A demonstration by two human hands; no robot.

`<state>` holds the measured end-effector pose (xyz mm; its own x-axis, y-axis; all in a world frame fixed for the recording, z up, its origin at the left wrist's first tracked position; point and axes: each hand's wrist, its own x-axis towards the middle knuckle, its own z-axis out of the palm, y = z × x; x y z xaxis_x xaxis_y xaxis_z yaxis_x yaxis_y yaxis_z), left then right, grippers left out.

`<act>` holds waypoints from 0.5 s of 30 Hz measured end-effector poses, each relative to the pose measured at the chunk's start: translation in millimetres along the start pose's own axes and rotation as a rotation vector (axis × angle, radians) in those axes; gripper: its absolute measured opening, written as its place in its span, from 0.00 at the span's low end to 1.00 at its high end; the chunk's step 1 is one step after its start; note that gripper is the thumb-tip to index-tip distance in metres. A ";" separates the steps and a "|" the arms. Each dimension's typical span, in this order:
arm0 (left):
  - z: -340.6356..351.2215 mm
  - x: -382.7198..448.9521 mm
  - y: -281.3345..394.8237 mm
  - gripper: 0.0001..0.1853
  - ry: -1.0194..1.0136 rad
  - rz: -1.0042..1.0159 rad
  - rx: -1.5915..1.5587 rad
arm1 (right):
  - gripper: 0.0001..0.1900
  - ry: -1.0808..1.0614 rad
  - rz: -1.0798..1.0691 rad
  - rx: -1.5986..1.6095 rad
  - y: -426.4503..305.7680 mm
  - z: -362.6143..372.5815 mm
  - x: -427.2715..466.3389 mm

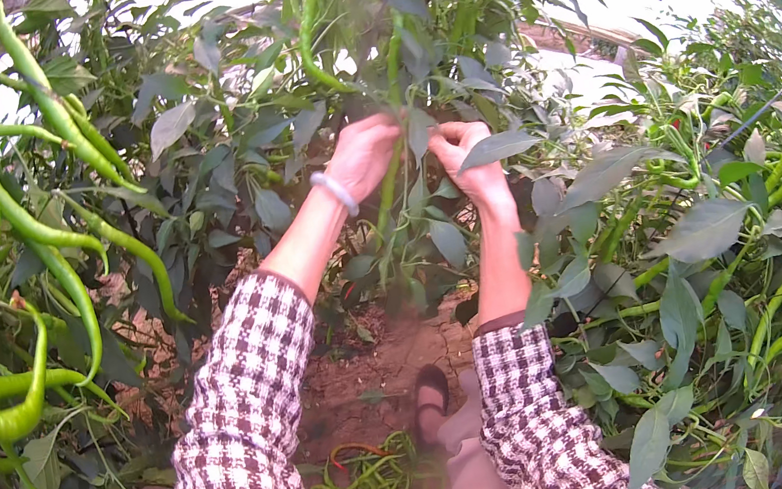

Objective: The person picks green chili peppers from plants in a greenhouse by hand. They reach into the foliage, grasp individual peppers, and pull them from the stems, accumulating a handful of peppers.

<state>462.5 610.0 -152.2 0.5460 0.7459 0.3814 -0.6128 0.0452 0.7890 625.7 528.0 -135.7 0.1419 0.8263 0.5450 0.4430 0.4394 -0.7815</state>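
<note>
My left hand (366, 155), with a pale bracelet (335, 192) at its wrist, reaches into a chili pepper plant in front of me. Its fingertips meet a green stem or pepper, and a long green chili pepper (390, 188) hangs just below them. Close by on the right, my right hand (467, 157) has its thumb and fingers bent together beside a drooping leaf (420, 132). Another leaf (498, 148) covers part of that hand. Blur and foliage hide what either hand has between its fingers. Above them hangs a curved green chili pepper (310, 48).
Several long green chili peppers (5, 200) hang at the left. Dense pepper plants (700, 232) crowd the right side. Below, a pile of picked chili peppers (373, 479), one reddish, lies by my shoe (431, 398) on cracked soil (363, 415).
</note>
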 end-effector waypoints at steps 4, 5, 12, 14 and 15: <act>-1.3 -12.1 -13.4 0.13 0.075 -0.033 0.100 | 0.16 0.253 0.059 -0.082 5.2 18.3 9.1; -1.7 -13.7 -13.6 0.13 0.059 0.000 0.121 | 0.14 0.226 0.038 0.051 5.7 21.7 11.2; -3.3 -13.6 3.1 0.12 0.029 -0.174 0.330 | 0.16 0.121 0.181 0.594 11.0 31.5 11.6; 2.6 -17.3 13.5 0.11 0.059 -0.114 0.674 | 0.14 0.153 0.152 0.519 13.8 34.2 13.7; 6.6 -17.9 15.7 0.11 0.056 -0.125 0.961 | 0.13 0.143 0.120 0.530 18.6 34.1 15.3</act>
<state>446.8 592.9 -143.4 0.5324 0.8043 0.2640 0.1900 -0.4174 0.8886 605.9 560.9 -152.2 0.2988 0.8418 0.4494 -0.0839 0.4923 -0.8664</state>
